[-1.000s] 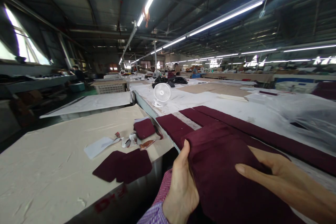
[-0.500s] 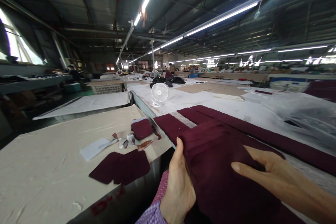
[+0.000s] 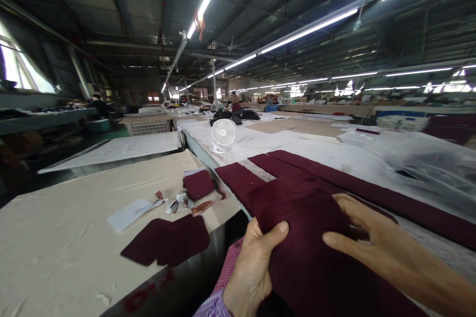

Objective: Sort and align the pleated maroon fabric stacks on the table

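A dark maroon cloth (image 3: 308,237) is held up in front of me, its lower part hanging toward the bottom edge. My left hand (image 3: 256,262) grips its left edge, thumb over the front and fingers behind. On the right side, my right hand (image 3: 375,242) pinches the cloth between thumb and fingers. Behind it, long maroon cloth strips (image 3: 357,183) lie on the white table (image 3: 253,146). Cut maroon pieces (image 3: 167,240) rest on the beige surface to the left, below a small maroon stack (image 3: 199,184).
A small white fan (image 3: 223,132) stands on the white table, with a dark cloth heap (image 3: 238,116) behind it. Clear plastic sheeting (image 3: 427,163) lies at the right. Paper scraps (image 3: 132,214) are on the beige surface (image 3: 55,228). People are visible far back.
My left thumb has come down over the front of the cloth; before, it pointed up along the edge. My right hand has shifted slightly left. The view has moved a little.
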Tool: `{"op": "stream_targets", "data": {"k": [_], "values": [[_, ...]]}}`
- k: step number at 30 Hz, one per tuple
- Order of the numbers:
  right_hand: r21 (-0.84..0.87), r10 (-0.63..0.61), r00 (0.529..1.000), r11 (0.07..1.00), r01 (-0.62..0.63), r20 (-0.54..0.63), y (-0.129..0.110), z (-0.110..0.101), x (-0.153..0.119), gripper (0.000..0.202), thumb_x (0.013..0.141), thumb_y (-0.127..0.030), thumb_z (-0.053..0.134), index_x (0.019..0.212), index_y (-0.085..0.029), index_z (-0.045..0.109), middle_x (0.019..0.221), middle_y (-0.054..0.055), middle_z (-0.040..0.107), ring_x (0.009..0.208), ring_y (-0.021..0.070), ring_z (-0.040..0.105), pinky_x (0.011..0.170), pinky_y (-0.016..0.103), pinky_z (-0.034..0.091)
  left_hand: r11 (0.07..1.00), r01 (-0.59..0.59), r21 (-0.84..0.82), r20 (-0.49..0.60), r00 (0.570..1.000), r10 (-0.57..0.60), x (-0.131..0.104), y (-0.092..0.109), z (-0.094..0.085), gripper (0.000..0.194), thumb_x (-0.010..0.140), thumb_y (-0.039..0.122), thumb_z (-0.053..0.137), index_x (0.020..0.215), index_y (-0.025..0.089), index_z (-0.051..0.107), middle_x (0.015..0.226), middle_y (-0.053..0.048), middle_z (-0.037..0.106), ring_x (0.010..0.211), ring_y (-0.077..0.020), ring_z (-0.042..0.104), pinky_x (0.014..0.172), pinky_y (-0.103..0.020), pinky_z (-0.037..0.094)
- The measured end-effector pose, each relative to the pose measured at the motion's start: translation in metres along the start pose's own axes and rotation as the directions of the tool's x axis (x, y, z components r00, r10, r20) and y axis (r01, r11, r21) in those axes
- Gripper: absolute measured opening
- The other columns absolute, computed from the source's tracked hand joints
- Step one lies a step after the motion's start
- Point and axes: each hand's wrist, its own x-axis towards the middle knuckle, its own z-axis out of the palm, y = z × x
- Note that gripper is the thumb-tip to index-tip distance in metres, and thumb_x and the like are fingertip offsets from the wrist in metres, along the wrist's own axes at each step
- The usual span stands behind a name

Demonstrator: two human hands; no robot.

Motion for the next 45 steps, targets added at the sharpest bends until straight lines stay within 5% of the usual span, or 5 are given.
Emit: {"op": "stream_targets", "data": {"k": [6,15,23,32,45], "values": [[-0.036,-0.127,0.983,0.992,0.123,-0.136,0.012,-0.004,0.002,0.046,0.069,-0.046,0.073,0.110,-0.029,0.059,0.138,0.007,0.047,0.121,0.0303,0.051,0.096,0.042,0.048,0.998,0.044,0.047,0.091,0.995,-0.048,-0.002,0.000,-0.003,0.025,0.067,0.012,0.074,0.091,0.014,0.068,0.083,-0.009,0.075,0.080,-0.0223,0.070,0.082,-0.036,0.052],[0.201,0.035,0.999,0.979,-0.037,0.012,0.015,0.001,0.005,0.048,0.071,-0.040,0.073,0.115,-0.022,0.062,0.117,0.008,0.067,0.102,0.0286,0.065,0.087,0.039,0.055,0.999,0.030,0.037,0.048,0.998,-0.032,-0.003,0.001,-0.003,0.020,0.068,0.012,0.073,0.087,0.015,0.068,0.083,-0.008,0.075,0.081,-0.0213,0.070,0.085,-0.036,0.051],[0.089,0.114,0.993,0.989,-0.116,0.032,0.005,0.000,0.002,0.041,0.075,-0.044,0.068,0.107,-0.020,0.068,0.078,0.004,0.074,0.068,0.0252,0.068,0.057,0.031,0.058,0.998,0.036,-0.052,0.035,0.999,-0.035,-0.006,0.000,0.004,0.019,0.077,0.024,0.068,0.094,0.015,0.066,0.094,-0.009,0.074,0.096,-0.0237,0.067,0.094,-0.039,0.048],[-0.033,0.024,0.999,0.999,-0.023,0.030,0.008,-0.003,0.003,0.039,0.077,-0.043,0.064,0.109,-0.021,0.067,0.111,0.006,0.070,0.095,0.0287,0.066,0.089,0.038,0.053,0.946,0.259,-0.194,0.200,0.955,-0.220,0.000,0.012,0.002,0.050,0.089,0.047,0.044,0.119,0.009,0.059,0.109,-0.015,0.070,0.114,-0.0289,0.059,0.105,-0.046,0.040],[0.087,0.047,0.994,0.995,-0.056,0.103,0.004,-0.004,0.005,0.032,0.075,-0.039,0.068,0.102,-0.022,0.071,0.106,0.005,0.072,0.090,0.0289,0.068,0.079,0.037,0.058,0.947,0.275,-0.165,0.246,0.941,-0.231,0.000,0.011,0.003,0.053,0.089,0.049,0.043,0.122,0.010,0.057,0.111,-0.015,0.069,0.116,-0.0286,0.057,0.106,-0.045,0.038]]}}
